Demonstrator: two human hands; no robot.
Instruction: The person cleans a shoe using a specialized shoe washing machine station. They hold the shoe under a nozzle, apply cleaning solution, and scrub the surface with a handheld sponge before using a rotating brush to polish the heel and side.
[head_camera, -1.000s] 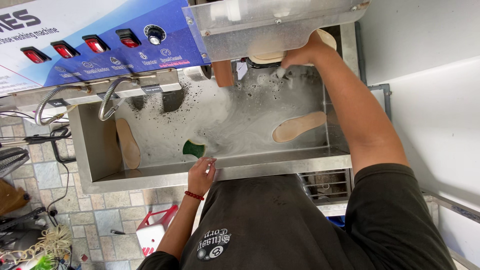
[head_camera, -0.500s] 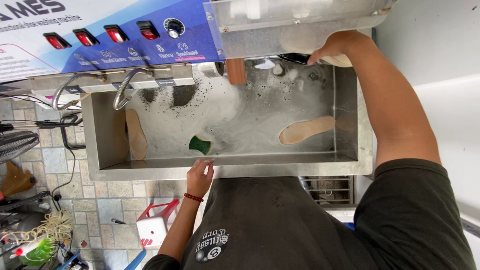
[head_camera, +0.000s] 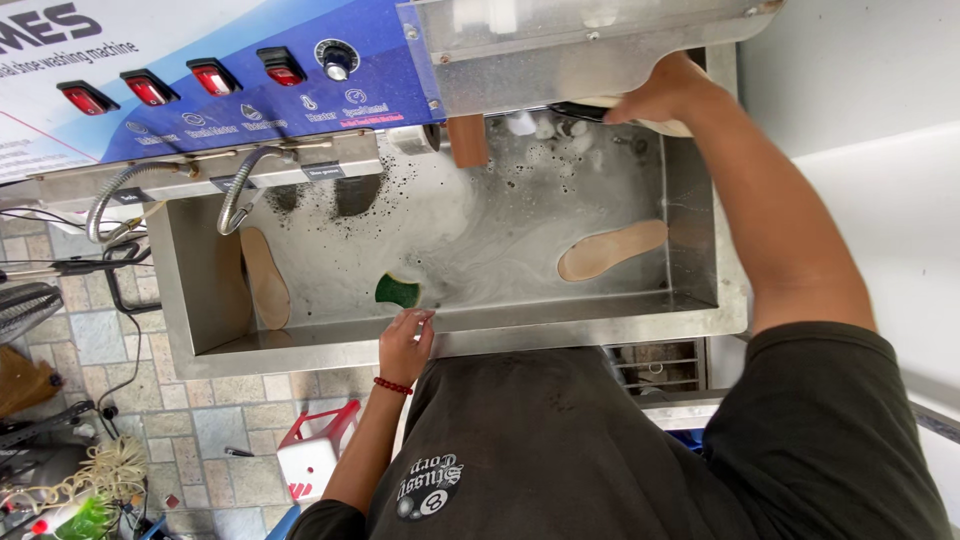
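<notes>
Under the clear guard, right hand (head_camera: 665, 92) grips a pale insole (head_camera: 668, 124); left hand (head_camera: 405, 345) rests loosely curled, empty, on the steel basin's rim (head_camera: 520, 330).

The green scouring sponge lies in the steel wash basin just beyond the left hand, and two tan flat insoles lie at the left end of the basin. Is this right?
Not quite. In the head view only one tan flat insole lies at the left end of the steel wash basin; the other tan insole lies toward the right end. The green scouring sponge does lie just beyond the left hand.
</notes>
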